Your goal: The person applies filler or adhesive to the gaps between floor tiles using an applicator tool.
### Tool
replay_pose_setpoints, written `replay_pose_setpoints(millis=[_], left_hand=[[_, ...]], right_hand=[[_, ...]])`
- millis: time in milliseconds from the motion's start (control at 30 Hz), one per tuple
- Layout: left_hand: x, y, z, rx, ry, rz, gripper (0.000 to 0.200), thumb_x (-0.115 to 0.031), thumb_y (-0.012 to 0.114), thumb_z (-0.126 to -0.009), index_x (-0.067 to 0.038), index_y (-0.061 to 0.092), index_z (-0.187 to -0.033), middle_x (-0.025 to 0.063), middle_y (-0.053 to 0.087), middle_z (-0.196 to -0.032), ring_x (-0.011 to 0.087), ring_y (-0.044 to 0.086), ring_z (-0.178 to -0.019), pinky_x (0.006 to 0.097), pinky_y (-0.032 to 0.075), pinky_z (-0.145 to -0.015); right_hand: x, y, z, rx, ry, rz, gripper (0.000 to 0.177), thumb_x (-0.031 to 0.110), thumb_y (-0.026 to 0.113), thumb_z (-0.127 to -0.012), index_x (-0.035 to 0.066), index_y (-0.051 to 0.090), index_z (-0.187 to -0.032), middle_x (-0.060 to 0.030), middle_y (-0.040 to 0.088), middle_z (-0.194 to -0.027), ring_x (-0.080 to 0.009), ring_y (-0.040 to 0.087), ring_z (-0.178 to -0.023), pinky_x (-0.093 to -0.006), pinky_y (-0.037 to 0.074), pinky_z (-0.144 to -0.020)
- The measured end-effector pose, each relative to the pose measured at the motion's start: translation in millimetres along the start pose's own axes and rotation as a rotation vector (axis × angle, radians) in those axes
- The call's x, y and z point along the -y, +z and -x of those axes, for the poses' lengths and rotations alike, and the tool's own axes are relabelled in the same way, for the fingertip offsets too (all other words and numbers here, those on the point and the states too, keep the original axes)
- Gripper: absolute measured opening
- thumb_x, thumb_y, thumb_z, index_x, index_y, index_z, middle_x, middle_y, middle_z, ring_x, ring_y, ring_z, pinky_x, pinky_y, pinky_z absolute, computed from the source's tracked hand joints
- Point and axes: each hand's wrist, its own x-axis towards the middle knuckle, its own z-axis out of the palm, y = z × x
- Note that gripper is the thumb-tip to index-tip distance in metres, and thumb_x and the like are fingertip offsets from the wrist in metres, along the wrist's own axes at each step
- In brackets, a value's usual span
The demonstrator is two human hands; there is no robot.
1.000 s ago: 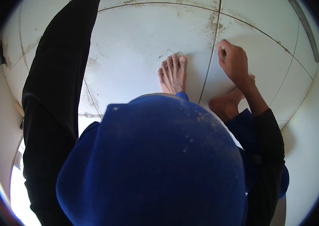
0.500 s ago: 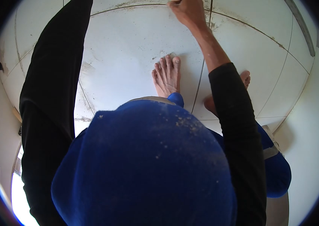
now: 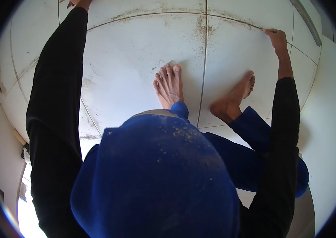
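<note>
My right hand [image 3: 277, 37] is low over the tiled floor [image 3: 136, 43] at the upper right, its fingers pinched together at a dark joint between tiles. Whatever it may hold is too small to make out. At the top left edge, only part of my left hand [image 3: 77, 3] shows, past the black sleeve [image 3: 57, 87]; its fingers are mostly cut off by the frame. Dirt and crumbs lie along the joints.
Two bare feet, one near the middle [image 3: 169, 85] and one to its right [image 3: 235, 97], rest on the tiles. My knee in blue trousers [image 3: 156, 170] fills the lower middle. A grey strip [image 3: 307, 22] lies at the upper right.
My right hand has moved right along the tile joint, away from the top middle. Part of my left hand has come into view at the top left.
</note>
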Motion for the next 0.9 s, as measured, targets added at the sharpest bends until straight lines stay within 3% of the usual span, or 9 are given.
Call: replay_pose_setpoints(millis=[100,200,233,267,367,533,667,767,900], left_hand=[[0,-1,2,0.063,-0.068,-0.016,0.029,-0.035,0.057,-0.103,-0.009,0.065,-0.115,0.0166,0.071,-0.111,0.0364,0.067,-0.103,0.0532,0.051,-0.089],[2,-1,2,0.053,-0.052,-0.044,0.031,-0.037,0.057,-0.104,-0.01,0.065,-0.115,0.0179,0.071,-0.11,0.0367,0.067,-0.103,0.0533,0.052,-0.09],[28,27,-10,-0.054,0.029,-0.104,0.044,-0.051,0.056,-0.096,-0.012,0.072,-0.108,0.0145,0.076,-0.11,0.0406,0.072,-0.102,0.0549,0.056,-0.083],[31,28,-7,-0.082,0.05,-0.028,0.047,-0.055,0.054,-0.096,-0.015,0.072,-0.112,0.0144,0.076,-0.113,0.0417,0.072,-0.104,0.0564,0.056,-0.084],[13,8,-6,-0.028,-0.026,-0.107,0.039,-0.05,0.058,-0.096,-0.015,0.071,-0.108,0.0105,0.076,-0.106,0.038,0.072,-0.101,0.055,0.056,-0.082],[12,-3,-5,0.006,-0.041,-0.121,0.036,-0.047,0.058,-0.098,-0.013,0.068,-0.105,0.0091,0.075,-0.105,0.0358,0.071,-0.099,0.0529,0.056,-0.079],[13,-3,-7,-0.009,-0.022,-0.096,0.034,-0.044,0.059,-0.098,-0.011,0.066,-0.101,0.0104,0.075,-0.1,0.0365,0.072,-0.089,0.052,0.053,-0.073],[11,-5,-7,-0.016,-0.031,-0.081,0.034,-0.045,0.059,-0.099,-0.011,0.065,-0.099,0.0109,0.076,-0.097,0.0373,0.072,-0.088,0.0523,0.054,-0.073],[3,-8,-9,-0.047,-0.032,-0.111,0.036,-0.045,0.058,-0.1,-0.01,0.063,-0.095,0.0106,0.075,-0.095,0.0372,0.072,-0.087,0.0526,0.053,-0.071]], right_hand=[[-53,-24,-11,-0.187,0.02,0.291,0.034,0.039,0.078,-0.086,0.009,0.082,-0.101,-0.0118,0.078,-0.086,-0.0303,0.075,-0.084,-0.0422,0.057,-0.081],[-39,-30,8,-0.337,0.142,0.077,0.031,0.039,0.076,-0.087,0.012,0.082,-0.1,-0.0137,0.079,-0.095,-0.0367,0.075,-0.094,-0.0443,0.058,-0.086],[-34,-23,11,-0.398,0.076,0.169,0.029,0.037,0.072,-0.09,0.012,0.082,-0.1,-0.015,0.079,-0.101,-0.0389,0.075,-0.098,-0.0473,0.058,-0.087],[-34,-4,8,-0.446,0.122,0.203,0.026,0.034,0.068,-0.092,0.014,0.083,-0.101,-0.0161,0.078,-0.103,-0.042,0.074,-0.099,-0.051,0.059,-0.086],[47,53,54,-0.614,0.138,0.146,0.015,0.023,0.066,-0.09,0.012,0.075,-0.091,-0.0204,0.075,-0.092,-0.0458,0.073,-0.09,-0.0557,0.059,-0.081],[156,79,122,-0.351,-0.128,-0.201,0.007,0.016,0.069,-0.091,0.01,0.072,-0.089,-0.0176,0.074,-0.084,-0.0424,0.072,-0.082,-0.0509,0.057,-0.074],[95,58,85,-0.667,-0.024,-0.296,0.009,0.017,0.069,-0.09,0.009,0.074,-0.091,-0.0153,0.075,-0.084,-0.0391,0.073,-0.083,-0.0485,0.058,-0.076],[15,28,60,-0.703,0.272,-0.17,0.015,0.023,0.068,-0.091,0.01,0.076,-0.092,-0.0125,0.078,-0.095,-0.0386,0.074,-0.091,-0.0499,0.059,-0.081],[-53,-9,32,-0.733,0.364,-0.134,0.015,0.023,0.068,-0.091,0.01,0.076,-0.093,-0.0124,0.077,-0.094,-0.039,0.074,-0.094,-0.0511,0.059,-0.081]])
